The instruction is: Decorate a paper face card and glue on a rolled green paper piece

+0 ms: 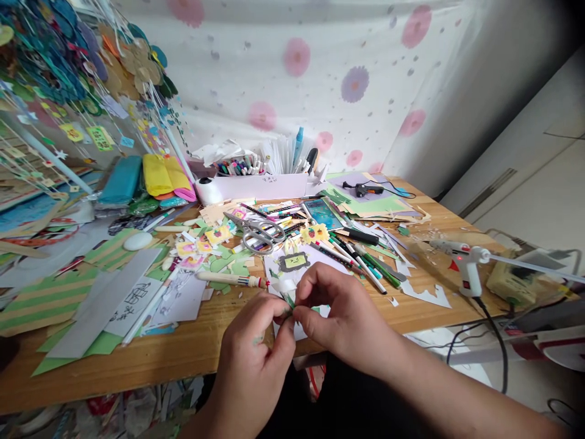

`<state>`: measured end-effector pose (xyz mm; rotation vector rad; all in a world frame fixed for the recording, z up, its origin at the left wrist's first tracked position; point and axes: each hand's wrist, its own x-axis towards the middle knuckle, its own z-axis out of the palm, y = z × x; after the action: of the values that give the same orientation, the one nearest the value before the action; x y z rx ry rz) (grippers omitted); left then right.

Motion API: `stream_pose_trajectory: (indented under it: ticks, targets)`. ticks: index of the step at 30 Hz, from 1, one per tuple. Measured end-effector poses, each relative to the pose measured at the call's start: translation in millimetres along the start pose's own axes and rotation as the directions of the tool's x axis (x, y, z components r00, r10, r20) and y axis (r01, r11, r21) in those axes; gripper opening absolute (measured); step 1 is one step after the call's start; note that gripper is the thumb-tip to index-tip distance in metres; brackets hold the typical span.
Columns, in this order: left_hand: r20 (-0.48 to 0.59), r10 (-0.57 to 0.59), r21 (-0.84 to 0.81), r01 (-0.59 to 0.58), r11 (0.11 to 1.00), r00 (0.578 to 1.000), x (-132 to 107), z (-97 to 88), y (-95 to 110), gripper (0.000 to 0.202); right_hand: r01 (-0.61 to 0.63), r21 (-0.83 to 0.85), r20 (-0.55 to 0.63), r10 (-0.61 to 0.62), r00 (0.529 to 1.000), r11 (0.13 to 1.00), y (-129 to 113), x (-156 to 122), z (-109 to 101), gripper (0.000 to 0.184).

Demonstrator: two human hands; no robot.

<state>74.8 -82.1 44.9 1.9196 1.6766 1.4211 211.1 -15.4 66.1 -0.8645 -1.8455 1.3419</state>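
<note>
My left hand [260,344] and my right hand [342,317] meet over the table's front edge, fingertips pinched together. Between them is a small white and green piece [288,292], perhaps paper; the fingers cover much of it. Just beyond lies a white sheet [315,261] with a dark-framed, yellow-green face cutout [295,262]. A multicolour pen [233,279] points toward my left hand. Grey-handled scissors [256,235] rest on a heap of green paper scraps and markers. Fruit-patterned yellow cutouts [314,233] lie near the scissors.
A white glue gun [468,268] with a glue stick stands at the right edge, its cord hanging down. A dark glue gun [363,190] lies at the back. Striped green paper [50,299] and a white strip [107,305] cover the left. Behind stands a pen box [265,186].
</note>
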Motion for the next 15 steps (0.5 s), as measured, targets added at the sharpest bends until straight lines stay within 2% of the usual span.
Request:
stream_pose_trajectory:
  ticks: [5, 11, 15]
  targets:
    - [-0.01, 0.016, 0.019, -0.016, 1.0, 1.0, 0.9, -2.6, -0.1, 0.017, 0.005, 0.015, 0.005, -0.005, 1.0, 1.0, -0.4, 3.1, -1.1, 0.013]
    - [-0.014, 0.004, 0.015, -0.004, 1.0, 1.0, -0.2, -2.0, -2.7, 0.017, 0.016, -0.07, 0.013, -0.015, 1.0, 0.997, -3.1, 2.8, -2.0, 0.014]
    - [0.004, -0.035, -0.043, 0.035, 0.998, 0.999, 0.2, -2.3, -4.5, 0.016, -0.026, -0.01, 0.04, 0.027, 0.999, 1.0, -4.5, 3.0, -2.5, 0.012]
